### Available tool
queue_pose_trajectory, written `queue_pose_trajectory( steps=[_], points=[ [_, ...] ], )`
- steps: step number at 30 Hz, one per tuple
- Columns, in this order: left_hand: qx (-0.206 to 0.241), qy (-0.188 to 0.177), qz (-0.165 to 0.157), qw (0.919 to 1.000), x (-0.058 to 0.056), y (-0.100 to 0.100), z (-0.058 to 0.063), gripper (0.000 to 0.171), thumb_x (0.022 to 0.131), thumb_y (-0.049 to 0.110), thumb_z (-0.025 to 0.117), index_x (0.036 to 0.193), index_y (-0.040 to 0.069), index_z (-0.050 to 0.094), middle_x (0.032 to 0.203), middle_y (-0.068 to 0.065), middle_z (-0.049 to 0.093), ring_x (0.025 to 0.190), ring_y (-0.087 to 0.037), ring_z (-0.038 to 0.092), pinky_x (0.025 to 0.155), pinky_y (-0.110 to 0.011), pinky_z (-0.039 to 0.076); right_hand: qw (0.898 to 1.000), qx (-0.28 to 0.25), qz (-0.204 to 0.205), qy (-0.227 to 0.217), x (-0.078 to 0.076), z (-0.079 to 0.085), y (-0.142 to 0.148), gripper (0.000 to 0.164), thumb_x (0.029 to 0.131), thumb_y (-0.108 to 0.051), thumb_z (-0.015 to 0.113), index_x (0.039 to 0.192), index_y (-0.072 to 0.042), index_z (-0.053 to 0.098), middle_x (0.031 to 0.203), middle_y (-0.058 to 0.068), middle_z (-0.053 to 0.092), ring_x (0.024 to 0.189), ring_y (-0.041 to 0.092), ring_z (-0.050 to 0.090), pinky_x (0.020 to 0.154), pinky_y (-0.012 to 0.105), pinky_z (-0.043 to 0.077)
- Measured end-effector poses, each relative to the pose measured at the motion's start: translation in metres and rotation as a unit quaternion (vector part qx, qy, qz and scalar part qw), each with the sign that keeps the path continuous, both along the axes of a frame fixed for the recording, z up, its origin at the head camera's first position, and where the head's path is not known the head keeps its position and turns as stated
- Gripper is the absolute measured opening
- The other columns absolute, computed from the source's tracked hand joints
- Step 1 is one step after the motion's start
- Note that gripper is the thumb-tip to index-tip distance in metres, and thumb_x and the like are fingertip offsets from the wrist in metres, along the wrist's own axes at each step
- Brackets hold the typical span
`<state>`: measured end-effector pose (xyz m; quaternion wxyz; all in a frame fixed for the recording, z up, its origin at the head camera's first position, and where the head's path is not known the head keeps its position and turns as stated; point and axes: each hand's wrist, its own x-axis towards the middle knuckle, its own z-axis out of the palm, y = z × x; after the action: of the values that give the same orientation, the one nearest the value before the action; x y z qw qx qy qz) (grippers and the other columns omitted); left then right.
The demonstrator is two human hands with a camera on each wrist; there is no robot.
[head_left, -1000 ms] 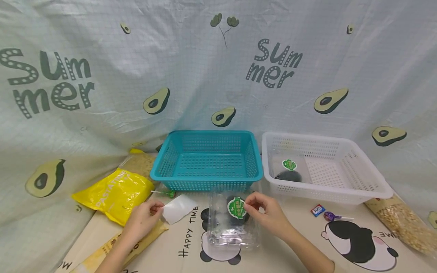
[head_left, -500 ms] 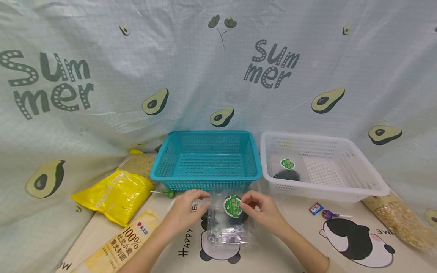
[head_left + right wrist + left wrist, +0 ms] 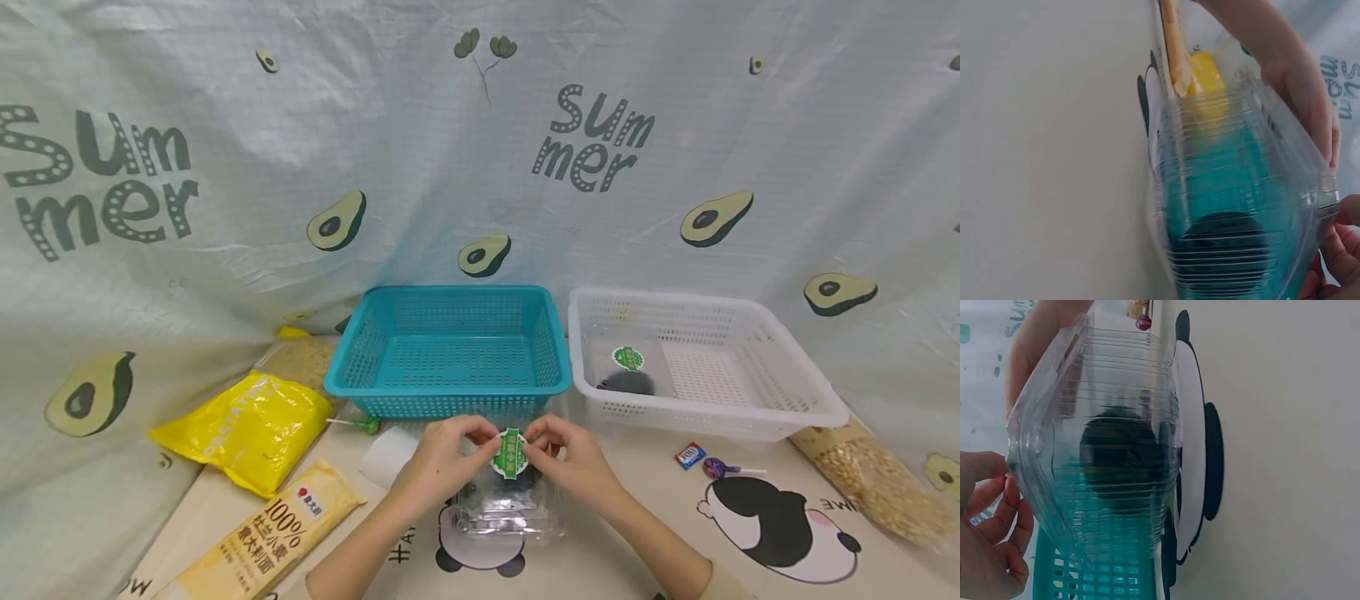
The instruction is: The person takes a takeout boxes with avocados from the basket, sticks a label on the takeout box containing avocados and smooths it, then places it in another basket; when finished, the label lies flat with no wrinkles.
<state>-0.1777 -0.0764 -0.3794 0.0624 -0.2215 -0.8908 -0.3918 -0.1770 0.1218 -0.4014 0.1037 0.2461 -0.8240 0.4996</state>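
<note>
A clear plastic clamshell box (image 3: 510,522) stands on the table in front of me, with a dark round item (image 3: 1119,450) inside. Over its lid is a round green-and-white sticker (image 3: 511,455). My left hand (image 3: 444,460) pinches the sticker's left edge between thumb and index finger. From the other side, my right hand (image 3: 573,457) pinches its right edge. In both wrist views the fingertips are right at the lid, and the sticker's face is hidden there. White paper (image 3: 386,457) lies left of the box, partly behind my left hand.
Behind the box stand a teal basket (image 3: 450,404) and a white basket (image 3: 720,408); the white one holds a similar labelled box (image 3: 628,371). Pasta packs (image 3: 255,425) lie left, near a green lollipop (image 3: 369,425). A small candy (image 3: 690,455), purple lollipop (image 3: 716,468) and grain bag (image 3: 877,483) lie right.
My left hand has let go of the white paper, which now lies on the table, and moved right to the sticker. My right hand has kept its pinch, shifting slightly left.
</note>
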Motion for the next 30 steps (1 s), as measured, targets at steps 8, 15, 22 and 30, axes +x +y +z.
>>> queue_pose_trajectory(
  steps=[8, 15, 22, 30],
  points=[
    [-0.038, 0.041, 0.015, 0.9983, -0.003, 0.001, -0.005, 0.007, 0.082, 0.029, 0.062, 0.080, 0.023, 0.066, 0.074, 0.015, 0.059, 0.076, -0.010, 0.056, 0.068, -0.024, 0.042, 0.994, 0.044, -0.017, 0.100, -0.006, -0.014, 0.000, 0.007, 0.078, -0.012, 0.067, 0.077, -0.013, 0.060, 0.068, -0.013, 0.054, 0.064, 0.005, 0.047, 0.053, 0.021, 0.040],
    [-0.072, 0.070, 0.029, 0.9945, -0.003, 0.003, -0.010, 0.007, 0.080, 0.030, 0.064, 0.078, 0.023, 0.066, 0.070, 0.018, 0.057, 0.073, -0.010, 0.053, 0.070, -0.028, 0.032, 0.989, 0.057, -0.023, 0.131, -0.008, -0.017, -0.001, 0.010, 0.075, -0.010, 0.069, 0.077, -0.015, 0.060, 0.076, -0.008, 0.054, 0.065, 0.017, 0.046, 0.053, 0.020, 0.039],
    [-0.093, 0.119, 0.047, 0.9874, -0.004, 0.003, -0.014, 0.004, 0.075, 0.028, 0.068, 0.076, 0.025, 0.066, 0.068, 0.019, 0.057, 0.071, -0.007, 0.053, 0.070, -0.028, 0.028, 0.989, 0.080, -0.051, 0.111, -0.009, -0.017, -0.004, 0.018, 0.071, -0.009, 0.072, 0.075, -0.020, 0.059, 0.080, -0.011, 0.050, 0.071, 0.017, 0.047, 0.058, 0.019, 0.038],
    [-0.134, 0.165, 0.078, 0.9739, -0.005, 0.004, -0.017, 0.020, 0.069, 0.033, 0.072, 0.086, 0.023, 0.067, 0.075, 0.014, 0.061, 0.073, -0.006, 0.050, 0.068, -0.029, 0.026, 0.983, 0.116, -0.067, 0.129, -0.011, -0.017, -0.008, 0.025, 0.065, -0.009, 0.075, 0.085, -0.013, 0.061, 0.084, -0.003, 0.054, 0.079, 0.014, 0.048, 0.066, 0.026, 0.045]
  ],
)
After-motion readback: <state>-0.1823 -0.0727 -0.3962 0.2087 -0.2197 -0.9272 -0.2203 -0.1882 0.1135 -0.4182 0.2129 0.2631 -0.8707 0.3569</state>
